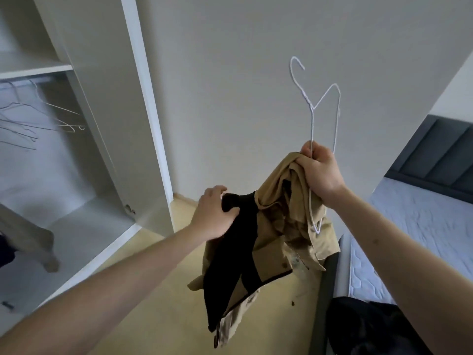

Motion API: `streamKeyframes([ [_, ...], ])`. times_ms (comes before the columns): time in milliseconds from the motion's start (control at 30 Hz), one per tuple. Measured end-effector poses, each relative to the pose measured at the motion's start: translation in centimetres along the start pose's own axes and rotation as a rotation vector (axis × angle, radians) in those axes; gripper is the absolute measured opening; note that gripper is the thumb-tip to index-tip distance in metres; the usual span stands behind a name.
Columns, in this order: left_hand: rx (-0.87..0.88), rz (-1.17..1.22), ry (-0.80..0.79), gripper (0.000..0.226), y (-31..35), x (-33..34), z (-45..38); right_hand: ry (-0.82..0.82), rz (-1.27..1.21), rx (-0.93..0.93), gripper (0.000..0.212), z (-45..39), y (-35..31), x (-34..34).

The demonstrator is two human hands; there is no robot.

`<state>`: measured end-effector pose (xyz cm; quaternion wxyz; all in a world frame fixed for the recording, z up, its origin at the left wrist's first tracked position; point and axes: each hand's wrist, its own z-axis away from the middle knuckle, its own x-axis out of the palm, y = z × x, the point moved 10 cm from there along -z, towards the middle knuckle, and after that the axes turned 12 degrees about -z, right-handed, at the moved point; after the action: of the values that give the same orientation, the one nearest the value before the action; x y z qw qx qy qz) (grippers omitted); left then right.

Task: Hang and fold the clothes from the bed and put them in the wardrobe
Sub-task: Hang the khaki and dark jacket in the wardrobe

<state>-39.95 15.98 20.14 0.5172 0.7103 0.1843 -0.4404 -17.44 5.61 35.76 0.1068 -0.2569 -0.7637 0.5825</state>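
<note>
1. Centre frame: right hand (pixel 321 172) has its fingers clamped round a white wire hanger (pixel 313 119) together with a bunch of the tan jacket (pixel 289 201). The hanger stands hook-up, and its lower end pokes out among the fabric below the fist.
2. Left hand (pixel 215 213) grips the jacket's black lining (pixel 230 272), thumb and fingers curled over a fold.
3. Jacket hangs in the air between both hands, crumpled, above the floor at lower centre. Judged not yet threaded on the hanger.
4. Wardrobe (pixel 107 124), left of frame, stands open. Its rail carries bare hangers (pixel 30 119); one pale garment (pixel 28 231) hangs at lower left.
5. Bed (pixel 414 221) at right. A dark garment (pixel 366 326) lies at its lower-right corner, so probably more remains.
6. Writing, brands: none legible.
</note>
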Motion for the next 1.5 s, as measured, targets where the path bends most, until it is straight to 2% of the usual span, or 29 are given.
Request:
streamKeyframes([
  [33,0.100,0.013,0.084,0.051,1.1,0.1,3.0,0.015,-0.012,0.017,0.029,0.0,0.4,-0.2],
  [67,0.188,0.016,0.089,0.044,2.1,1.3,5.9,0.024,-0.023,0.035,0.030,0.0,0.7,-0.3],
  [100,0.238,0.011,0.008,0.042,2.8,3.3,8.4,0.031,-0.033,0.050,0.032,0.0,1.1,-0.3],
  [167,0.231,-0.024,-0.289,0.063,3.2,9.0,12.0,0.041,-0.048,0.067,0.036,0.0,1.6,0.2],
  [233,0.137,-0.096,-0.511,0.103,2.5,14.2,13.5,0.044,-0.058,0.074,0.036,0.2,1.6,1.1],
  [300,0.007,-0.124,-0.492,0.125,2.0,16.3,12.9,0.046,-0.078,0.081,0.037,0.4,1.5,1.9],
  [367,-0.119,-0.118,-0.360,0.130,1.7,16.5,11.2,0.047,-0.092,0.095,0.036,0.8,1.6,2.5],
  [433,-0.204,-0.098,-0.262,0.114,1.2,16.3,9.9,0.033,-0.083,0.105,0.035,1.3,1.7,2.7],
  [500,-0.238,0.007,-0.193,0.072,0.3,15.6,8.6,0.026,-0.036,0.092,0.035,1.5,1.6,1.9],
  [567,-0.179,0.170,-0.186,0.035,-0.3,14.4,7.5,0.029,0.064,0.064,0.034,1.6,1.4,-0.3],
  [600,-0.128,0.211,-0.197,0.024,-0.5,13.4,6.8,0.026,0.129,0.056,0.033,1.6,1.5,-1.7],
  [800,-0.021,0.303,-0.295,0.033,-0.4,4.8,1.7,0.008,0.475,0.107,0.032,2.0,4.6,-9.5],
  [900,0.041,0.343,-0.288,0.033,2.5,0.1,-0.3,0.003,0.523,0.152,0.033,2.2,6.3,-11.3],
  [1067,-0.022,0.379,-0.301,0.038,4.9,-3.7,-2.1,0.040,0.511,0.204,0.040,2.3,8.2,-12.5],
  [1133,-0.051,0.436,-0.302,0.039,5.6,-4.3,-2.2,0.026,0.487,0.215,0.041,2.7,8.8,-12.3],
  [1267,-0.090,0.504,-0.293,0.037,6.4,-5.0,-2.1,0.033,0.523,0.160,0.026,4.8,8.8,-10.3],
  [1333,-0.109,0.511,-0.286,0.034,6.6,-5.3,-2.0,0.027,0.448,0.145,0.027,6.7,8.9,-8.1],
  [1433,-0.164,0.527,-0.279,0.032,6.6,-6.0,-1.8,-0.066,0.288,0.232,0.041,10.2,10.9,-3.4],
  [1500,-0.201,0.564,-0.299,0.031,6.8,-6.3,-1.5,-0.108,0.280,0.298,0.055,11.8,12.7,-0.7],
])
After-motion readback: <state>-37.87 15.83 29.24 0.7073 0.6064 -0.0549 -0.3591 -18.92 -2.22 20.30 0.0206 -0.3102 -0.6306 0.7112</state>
